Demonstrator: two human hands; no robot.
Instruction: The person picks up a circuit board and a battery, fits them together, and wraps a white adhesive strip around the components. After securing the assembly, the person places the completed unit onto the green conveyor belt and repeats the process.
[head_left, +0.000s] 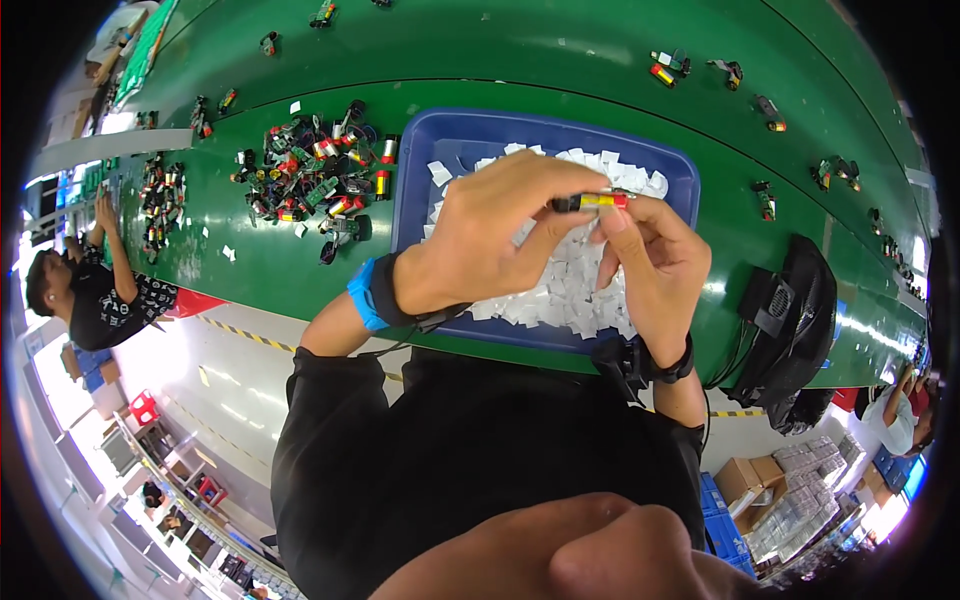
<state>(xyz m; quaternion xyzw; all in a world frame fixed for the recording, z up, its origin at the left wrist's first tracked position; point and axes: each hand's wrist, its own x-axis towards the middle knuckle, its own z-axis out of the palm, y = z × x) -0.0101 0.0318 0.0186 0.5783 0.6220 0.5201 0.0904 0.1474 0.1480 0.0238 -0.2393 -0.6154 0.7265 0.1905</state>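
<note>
Over the blue tray (545,122) I hold a small cylindrical battery (601,201) with black, yellow and red sections. A bit of green circuit board shows along its upper edge. My left hand (490,228) pinches the black end between thumb and fingers. At the red end, the thumb and fingers of my right hand (655,265) close on the same battery. White paper-like pieces (560,305) lie heaped in the tray beneath both hands. To the tray's left is a pile of similar batteries with circuit boards and wires (310,180).
Loose battery assemblies are scattered across the green table (560,50). A black bag (805,310) and a black box with a grille (768,303) lie at the right. One person (85,290) sits at the table's left; another (895,415) is at far right.
</note>
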